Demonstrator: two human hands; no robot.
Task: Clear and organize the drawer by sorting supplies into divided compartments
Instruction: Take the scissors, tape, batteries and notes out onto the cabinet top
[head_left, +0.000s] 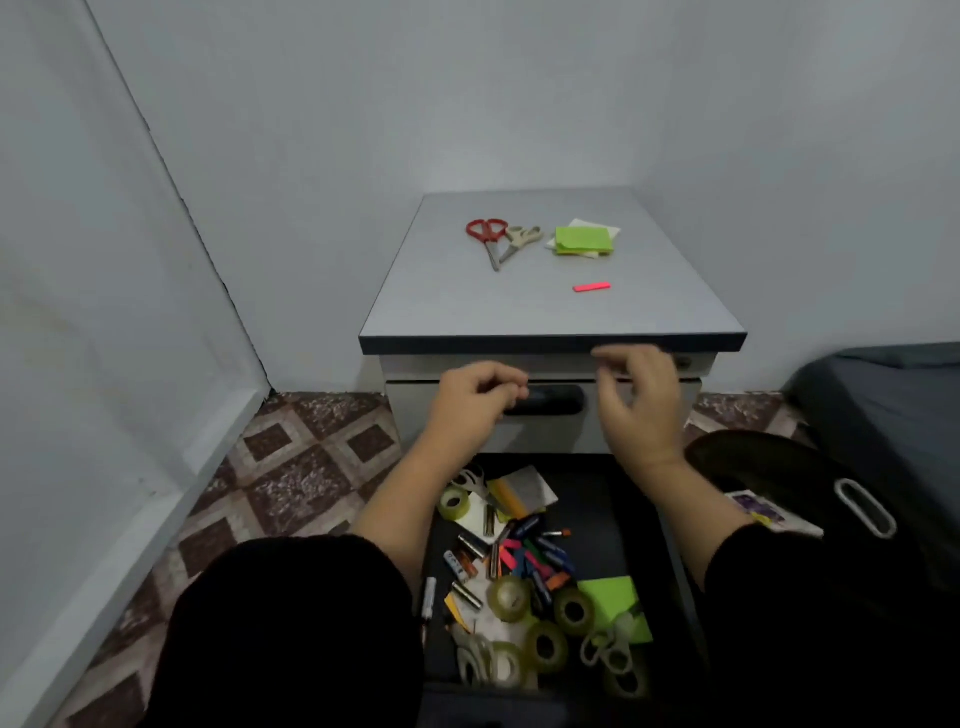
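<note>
Pale grey walls (467, 93) meet in a corner, with a dark seam running down the left wall. The floor (291, 467) is tiled in brown and cream diamonds, edged by a pale skirting (130, 519). A grey cabinet (550, 426) stands against the wall. A dark bed (893, 395) lies at right. Light is soft and even.

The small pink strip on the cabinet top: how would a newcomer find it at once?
Start at the grey cabinet top against the back wall. The pink strip lies alone toward the front, right of centre, nearer than the green sticky notes. It is the only thin, bright pink piece there.
</note>
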